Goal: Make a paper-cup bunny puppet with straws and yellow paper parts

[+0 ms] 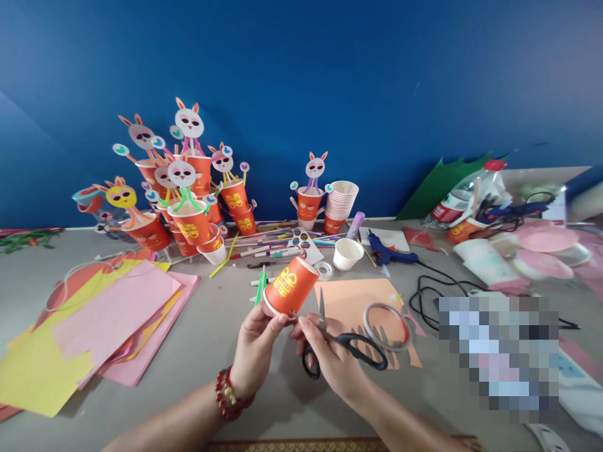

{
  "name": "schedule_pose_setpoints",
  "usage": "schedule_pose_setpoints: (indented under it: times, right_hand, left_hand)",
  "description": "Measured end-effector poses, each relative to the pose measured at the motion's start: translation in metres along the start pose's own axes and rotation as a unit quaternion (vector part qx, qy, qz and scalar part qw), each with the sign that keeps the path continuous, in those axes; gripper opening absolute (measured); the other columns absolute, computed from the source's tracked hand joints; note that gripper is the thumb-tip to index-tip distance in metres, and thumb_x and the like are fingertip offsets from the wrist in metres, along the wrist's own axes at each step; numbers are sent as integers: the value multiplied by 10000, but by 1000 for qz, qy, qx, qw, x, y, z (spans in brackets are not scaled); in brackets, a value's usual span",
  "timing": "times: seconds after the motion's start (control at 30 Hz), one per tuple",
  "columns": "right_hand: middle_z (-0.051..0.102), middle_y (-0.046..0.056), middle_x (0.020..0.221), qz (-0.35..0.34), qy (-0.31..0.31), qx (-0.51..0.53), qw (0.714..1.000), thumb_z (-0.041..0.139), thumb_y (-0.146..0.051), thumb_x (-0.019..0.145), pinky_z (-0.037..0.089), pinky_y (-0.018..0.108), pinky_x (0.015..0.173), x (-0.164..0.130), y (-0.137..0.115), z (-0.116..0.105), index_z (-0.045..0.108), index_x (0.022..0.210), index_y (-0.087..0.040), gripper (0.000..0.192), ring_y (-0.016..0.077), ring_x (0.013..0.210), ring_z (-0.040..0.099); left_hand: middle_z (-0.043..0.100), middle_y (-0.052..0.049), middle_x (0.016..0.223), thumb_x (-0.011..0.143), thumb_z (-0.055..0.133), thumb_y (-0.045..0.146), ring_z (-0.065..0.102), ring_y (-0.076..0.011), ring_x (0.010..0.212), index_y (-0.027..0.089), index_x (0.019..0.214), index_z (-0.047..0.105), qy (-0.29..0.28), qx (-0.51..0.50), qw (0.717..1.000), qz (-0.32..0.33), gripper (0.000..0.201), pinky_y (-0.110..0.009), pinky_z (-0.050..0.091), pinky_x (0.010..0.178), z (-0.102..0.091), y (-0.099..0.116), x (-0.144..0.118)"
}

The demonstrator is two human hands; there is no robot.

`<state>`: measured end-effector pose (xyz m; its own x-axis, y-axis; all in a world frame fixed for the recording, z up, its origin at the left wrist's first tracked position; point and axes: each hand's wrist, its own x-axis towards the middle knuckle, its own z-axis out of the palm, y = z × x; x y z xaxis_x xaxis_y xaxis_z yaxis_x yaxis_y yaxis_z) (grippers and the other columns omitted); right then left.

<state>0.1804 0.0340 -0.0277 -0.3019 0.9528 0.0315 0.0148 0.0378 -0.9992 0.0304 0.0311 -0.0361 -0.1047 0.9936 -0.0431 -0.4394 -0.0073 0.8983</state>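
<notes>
Your left hand (257,339) holds an orange cup (289,285) tipped on its side above the worktop (221,351), fingers closed round its base, while your right hand (330,351) grips black scissors (351,348), blades up, just beside that base. The cup looks plain and uncut, so its decorating seems barely begun. Many finished bunny cups (188,188) stand at the back, with a stack of cups (340,204) unused

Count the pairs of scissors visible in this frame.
1: the black-handled scissors in the right hand, beside the orange cup held by the left hand. Clutter at right may hide others.
</notes>
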Motion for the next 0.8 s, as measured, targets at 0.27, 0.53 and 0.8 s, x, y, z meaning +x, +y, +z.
schedule_pose_setpoints:
  times: [0.27, 0.53, 0.8]
  right_hand:
    - [577, -11, 543, 74, 8, 117, 990, 537, -609, 890, 406, 197, 387, 5, -6, 4, 673, 743, -173, 481, 105, 441, 514]
    - [593, -10, 541, 64, 40, 141, 987, 556, -614, 880, 398, 182, 359, 6, 1, 11, 669, 742, -169, 479, 96, 414, 517]
    - [617, 9, 618, -4, 41, 2, 999, 464, -495, 985, 435, 223, 432, 4, 12, 4, 679, 836, -203, 392, 119, 471, 545]
  left_hand:
    - [743, -31, 809, 801, 749, 272, 690, -165, 777, 158, 793, 673, 12, 39, 998, 40, 137, -297, 548, 780, -6, -5, 2]
    - [741, -25, 853, 827, 721, 266, 658, -150, 784, 165, 813, 669, 7, 60, 997, 44, 115, -266, 522, 763, -10, -10, 1]
    - [701, -7, 837, 893, 646, 281, 620, -132, 788, 171, 886, 654, -28, 83, 996, 34, 110, -257, 497, 786, -7, -5, 2]
